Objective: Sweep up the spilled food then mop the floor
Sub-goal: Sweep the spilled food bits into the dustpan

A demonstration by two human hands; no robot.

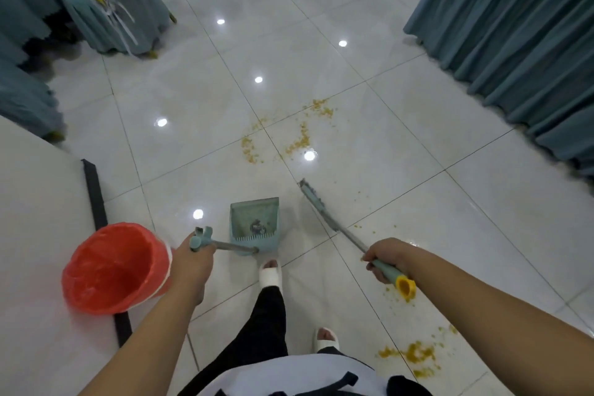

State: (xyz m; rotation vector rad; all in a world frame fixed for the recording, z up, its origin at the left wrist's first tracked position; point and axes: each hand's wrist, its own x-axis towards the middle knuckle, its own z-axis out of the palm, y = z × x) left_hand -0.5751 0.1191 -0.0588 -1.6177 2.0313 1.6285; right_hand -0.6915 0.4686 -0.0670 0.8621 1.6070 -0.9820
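Observation:
Yellow spilled food [300, 135] lies scattered on the white tiled floor ahead of me. More of these yellow crumbs [414, 354] lie by my right foot. My left hand [193, 262] grips the handle of a teal dustpan [255, 225], which stands on the floor just in front of my feet. My right hand [384, 259] grips the teal, yellow-capped handle of a broom [316, 204]; its head rests on the tiles to the right of the dustpan, short of the far spill.
A bin lined with a red bag [115, 270] stands at my left beside a white wall with a black skirting strip [94, 196]. Teal-skirted tables [514, 29] flank the aisle on the right and at the back left, where chair covers [106, 19] hang.

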